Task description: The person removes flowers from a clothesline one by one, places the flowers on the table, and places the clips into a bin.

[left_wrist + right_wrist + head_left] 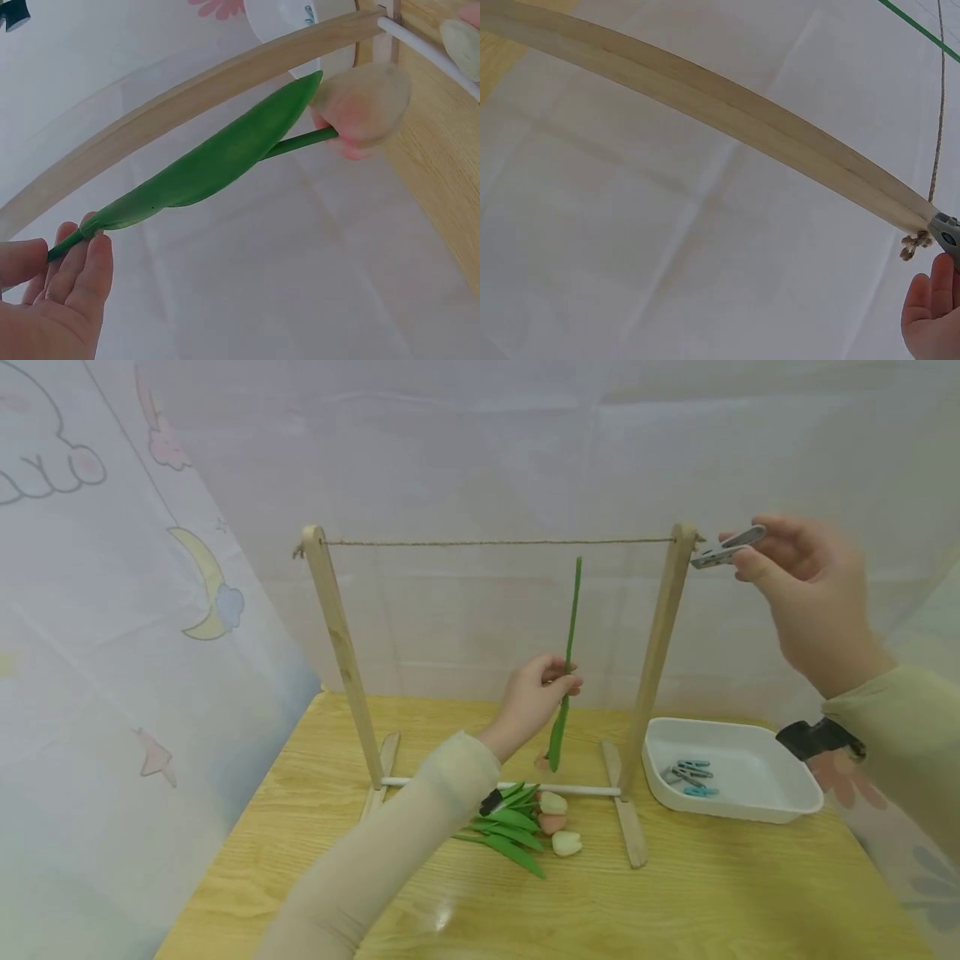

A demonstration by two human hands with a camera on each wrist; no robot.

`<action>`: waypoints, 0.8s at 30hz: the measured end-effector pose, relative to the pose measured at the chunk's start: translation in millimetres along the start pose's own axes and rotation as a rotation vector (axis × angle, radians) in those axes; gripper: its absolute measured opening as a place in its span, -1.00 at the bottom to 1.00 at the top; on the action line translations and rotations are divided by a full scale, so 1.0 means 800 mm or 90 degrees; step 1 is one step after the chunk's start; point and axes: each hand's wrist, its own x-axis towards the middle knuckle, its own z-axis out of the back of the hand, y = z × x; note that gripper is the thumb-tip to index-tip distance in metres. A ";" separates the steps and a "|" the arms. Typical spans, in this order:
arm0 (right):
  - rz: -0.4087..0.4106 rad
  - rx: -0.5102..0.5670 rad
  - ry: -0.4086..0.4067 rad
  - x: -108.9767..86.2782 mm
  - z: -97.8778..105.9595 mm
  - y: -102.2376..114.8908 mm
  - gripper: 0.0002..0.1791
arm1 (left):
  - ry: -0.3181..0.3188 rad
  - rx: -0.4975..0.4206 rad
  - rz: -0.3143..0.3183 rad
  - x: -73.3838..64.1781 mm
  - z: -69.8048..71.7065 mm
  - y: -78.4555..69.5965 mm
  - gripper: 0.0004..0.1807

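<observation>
My left hand (528, 702) pinches the green stem of an artificial tulip (574, 618) between thumb and fingers. The tulip hangs head down, its bare stem end rising to just below the twine (487, 542). In the left wrist view its long leaf (217, 161) and pale pink bloom (367, 105) point away from the hand. My right hand (817, 581) grips a grey clothespin (712, 558) by its handles, beside the top of the right wooden post (660, 635). Next to the clothespin in the right wrist view is the twine's knot (913, 244).
More tulips (510, 831), with white and pink blooms, lie on the wooden table (750, 893) under the frame's white crossbar (577, 790). To the right stands a white tray (757, 777) holding several grey and teal clothespins (693, 772). A patterned cloth (487, 452) hangs behind.
</observation>
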 end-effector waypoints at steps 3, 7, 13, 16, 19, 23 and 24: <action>0.002 -0.022 0.001 -0.007 0.005 -0.003 -0.69 | 0.001 0.000 0.004 -0.003 0.003 0.001 -0.84; -0.004 -0.038 -0.003 -0.014 0.011 -0.006 -0.67 | 0.005 -0.008 0.009 -0.008 0.006 0.004 -0.84; -0.017 -0.045 -0.002 -0.025 0.021 -0.011 -0.66 | 0.013 -0.014 0.007 -0.017 0.009 0.012 -0.85; -0.018 -0.032 0.005 -0.031 0.028 -0.015 -0.67 | 0.018 -0.014 0.006 -0.023 0.012 0.016 -0.84; -0.027 -0.007 0.008 -0.035 0.032 -0.018 -0.67 | 0.020 -0.013 0.007 -0.030 0.014 0.017 -0.83; -0.033 0.001 0.013 -0.040 0.036 -0.021 -0.66 | 0.019 -0.007 0.009 -0.037 0.017 0.023 -0.83; -0.033 0.000 0.016 -0.042 0.037 -0.022 -0.65 | 0.018 -0.004 0.011 -0.039 0.017 0.024 -0.84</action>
